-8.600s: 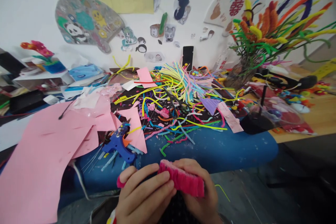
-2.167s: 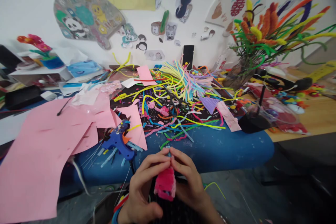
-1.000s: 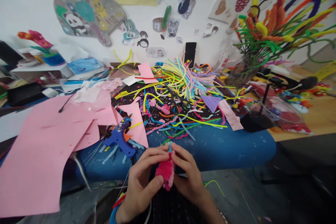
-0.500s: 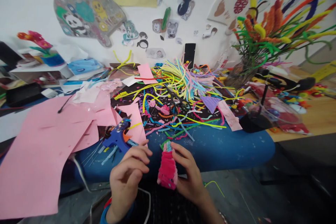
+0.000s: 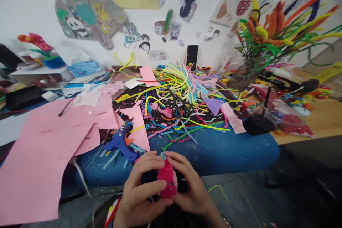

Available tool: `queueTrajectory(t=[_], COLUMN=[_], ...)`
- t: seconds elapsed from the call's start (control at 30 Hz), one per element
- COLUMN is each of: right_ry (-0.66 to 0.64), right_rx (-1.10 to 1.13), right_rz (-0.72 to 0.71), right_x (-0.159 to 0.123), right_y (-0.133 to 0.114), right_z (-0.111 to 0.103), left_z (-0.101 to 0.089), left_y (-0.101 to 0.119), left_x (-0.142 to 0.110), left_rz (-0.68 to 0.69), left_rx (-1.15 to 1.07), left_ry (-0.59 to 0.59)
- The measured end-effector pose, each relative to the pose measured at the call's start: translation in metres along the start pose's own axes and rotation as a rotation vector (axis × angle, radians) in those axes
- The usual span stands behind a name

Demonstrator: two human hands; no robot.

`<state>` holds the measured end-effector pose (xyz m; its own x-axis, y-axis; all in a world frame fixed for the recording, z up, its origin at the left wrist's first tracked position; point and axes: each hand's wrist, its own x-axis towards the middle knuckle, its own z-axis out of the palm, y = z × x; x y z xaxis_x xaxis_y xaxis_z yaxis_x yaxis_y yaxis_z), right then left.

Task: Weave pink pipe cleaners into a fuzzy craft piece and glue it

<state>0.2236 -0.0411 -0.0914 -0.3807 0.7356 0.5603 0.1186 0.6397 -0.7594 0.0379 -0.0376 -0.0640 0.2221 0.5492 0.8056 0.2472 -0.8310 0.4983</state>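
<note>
Between my two hands, just off the table's front edge, is a small fuzzy pink pipe-cleaner piece point(image 5: 167, 180), tapered, with a light blue tip at the top and paler pink along its side. My left hand point(image 5: 145, 187) grips it from the left, fingers bent over its front and thumb at its lower end. From the right my right hand point(image 5: 188, 185) holds it, with fingertips near the blue tip and the thumb at the base. A blue hot glue gun point(image 5: 121, 142) lies on the table beyond my left hand.
Many loose pipe cleaners point(image 5: 187, 82) and scissors point(image 5: 180, 101) cover a dark mat. Large pink sheets point(image 5: 48, 142) hang over the front edge at left. At right stand a vase of pipe-cleaner stems point(image 5: 240, 76) and a black holder point(image 5: 260, 124). A phone point(image 5: 192, 57) leans on the wall.
My left hand has come in from the left and closed on the pink piece, which was in my right hand alone. The piece has turned slightly and shifted a little left.
</note>
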Motion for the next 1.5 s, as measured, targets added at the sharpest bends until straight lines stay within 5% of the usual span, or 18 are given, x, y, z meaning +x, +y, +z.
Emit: queueTrajectory(t=[0.37,0.57,0.9,1.3,1.5], right_ry=[0.035,-0.017,-0.009,-0.119,-0.061], right_rx=[0.366,0.403,0.412,0.295,0.301], right_rz=[-0.093,0.137,0.200,0.051,-0.211], right_x=[0.004,-0.001,-0.004,-0.007,0.001], right_y=[0.002,-0.003,0.000,0.004,0.006], right_z=[0.009,0.009,0.012,0.010,0.011], left_z=[0.014,0.011,0.003,-0.006,-0.007], left_y=[-0.007,-0.007,-0.005,-0.006,-0.008], left_x=[-0.002,-0.001,0.004,0.018,0.009], left_rz=[0.076,0.085,0.071,0.051,0.035], left_rx=[-0.117,-0.076,-0.164,-0.305,-0.334], left_ry=[0.040,0.014,-0.074,-0.183,-0.221])
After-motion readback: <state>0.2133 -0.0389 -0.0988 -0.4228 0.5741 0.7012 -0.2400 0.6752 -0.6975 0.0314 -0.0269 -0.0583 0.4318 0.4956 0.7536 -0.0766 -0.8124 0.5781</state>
